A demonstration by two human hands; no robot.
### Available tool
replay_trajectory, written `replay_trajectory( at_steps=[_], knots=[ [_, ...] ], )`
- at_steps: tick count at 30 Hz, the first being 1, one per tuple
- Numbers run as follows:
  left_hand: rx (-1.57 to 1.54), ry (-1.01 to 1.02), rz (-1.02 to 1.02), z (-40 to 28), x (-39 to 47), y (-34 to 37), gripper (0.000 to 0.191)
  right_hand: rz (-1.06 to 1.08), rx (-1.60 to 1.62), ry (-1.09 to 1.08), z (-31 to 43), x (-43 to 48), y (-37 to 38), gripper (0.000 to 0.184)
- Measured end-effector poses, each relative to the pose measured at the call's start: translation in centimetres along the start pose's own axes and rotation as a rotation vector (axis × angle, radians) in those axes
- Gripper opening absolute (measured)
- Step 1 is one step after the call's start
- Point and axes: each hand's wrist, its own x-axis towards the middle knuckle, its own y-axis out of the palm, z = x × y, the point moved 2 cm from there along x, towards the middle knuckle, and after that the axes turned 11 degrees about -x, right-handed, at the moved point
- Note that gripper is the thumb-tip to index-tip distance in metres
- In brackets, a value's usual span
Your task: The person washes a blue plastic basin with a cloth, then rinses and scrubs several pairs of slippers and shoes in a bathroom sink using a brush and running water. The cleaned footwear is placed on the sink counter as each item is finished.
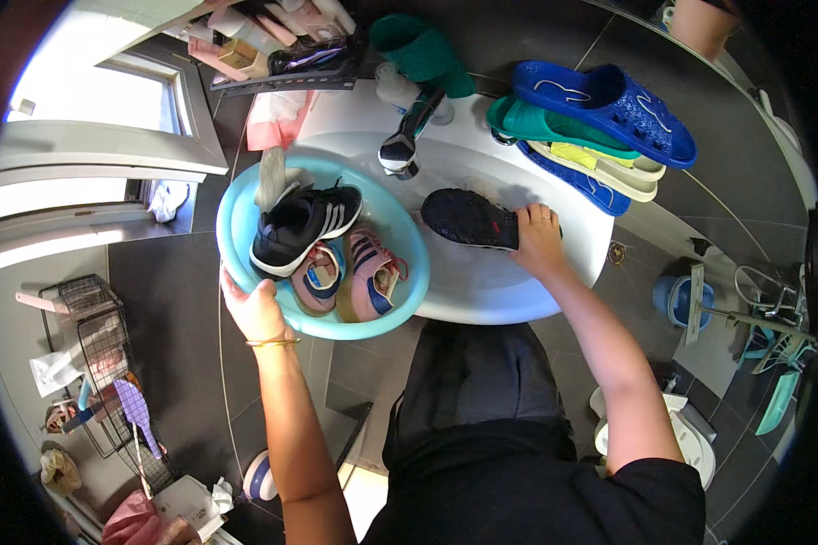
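Note:
My left hand grips the near left rim of a turquoise plastic basin, which rests partly over a white washbasin. Inside the basin lie a black sneaker with white stripes and two pink sneakers with navy stripes, sitting in some water. A grey cloth-like piece hangs over its far rim. In the washbasin, my right hand holds one end of a dark shoe, its black sole turned up and wet-looking. My right fingers wrap over that sole; the covered end is hidden.
A chrome faucet reaches over the washbasin. Blue clogs and green slippers are stacked on the right rim; another green slipper stands behind the faucet. A black tray of toiletries sits at the back left, near an open window.

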Motion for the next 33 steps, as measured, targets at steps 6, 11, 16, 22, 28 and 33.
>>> replay_trajectory(
  at_steps=[6,11,16,22,28,33],
  knots=[
    [0.179,0.165,0.028,0.6,-0.7,2.8,0.069,-0.039,0.455,-0.053,8.1,1.0,-1.4,0.077],
    [0.266,0.275,0.058,1.0,-2.0,4.9,0.074,0.415,0.91,0.012,19.9,0.5,1.1,0.092],
    [0.21,0.292,0.025,1.0,-1.9,3.2,0.076,0.626,1.862,0.132,18.7,0.8,1.9,0.081],
    [0.269,0.279,0.018,-0.6,-1.9,2.6,0.072,0.622,1.936,0.118,8.3,2.6,1.2,0.057],
    [0.379,0.346,0.058,-1.0,-3.0,3.0,0.075,0.526,1.96,0.28,2.4,1.8,3.2,0.038],
    [0.289,0.24,0.001,-1.5,-2.7,2.2,0.074,0.405,2.194,0.508,-0.5,-0.2,2.6,0.036]
  ],
)
